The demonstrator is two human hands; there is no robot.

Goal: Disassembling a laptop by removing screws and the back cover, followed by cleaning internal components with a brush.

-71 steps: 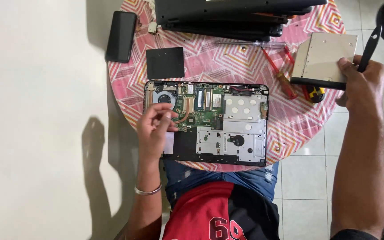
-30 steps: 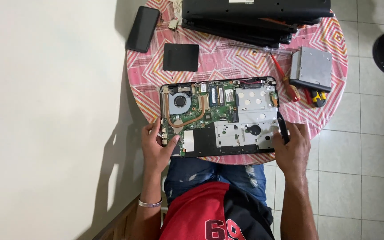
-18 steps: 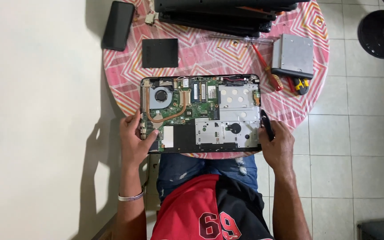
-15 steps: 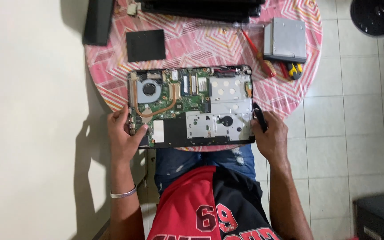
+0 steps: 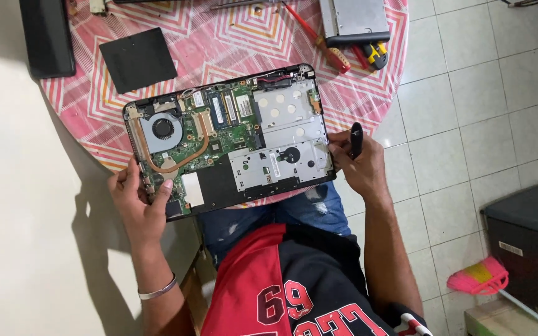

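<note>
- Head view: opened laptop base (image 5: 231, 140) sits mid-frame, slightly left, on the near edge of a round table with a pink patterned cloth (image 5: 219, 43). Bottom cover is off, board exposed.
- Inside the base: fan (image 5: 163, 129) at its left end, copper heat pipe (image 5: 191, 155) curving below it, memory sticks (image 5: 231, 107) upper middle, silver drive bay plate (image 5: 284, 112) on the right.
- Left hand (image 5: 139, 205) grips the base's lower left corner, thumb over the edge, fingers curled under.
- Right hand (image 5: 359, 168) is closed on a black screwdriver handle (image 5: 356, 140) that points up-frame; fingertips also touch the base's right edge.
- Black square cover panel (image 5: 137, 59) lies flat on the cloth, upper left, apart from the base.
- Black battery pack (image 5: 48, 34) at far upper left, partly over the table edge.
- Silver optical drive (image 5: 356, 18) at top right of the table; red and yellow-black screwdrivers (image 5: 350, 56) just beside it.
- Pink broom head (image 5: 477, 277) on the tiled floor, lower right, next to a dark box (image 5: 530, 242).
</note>
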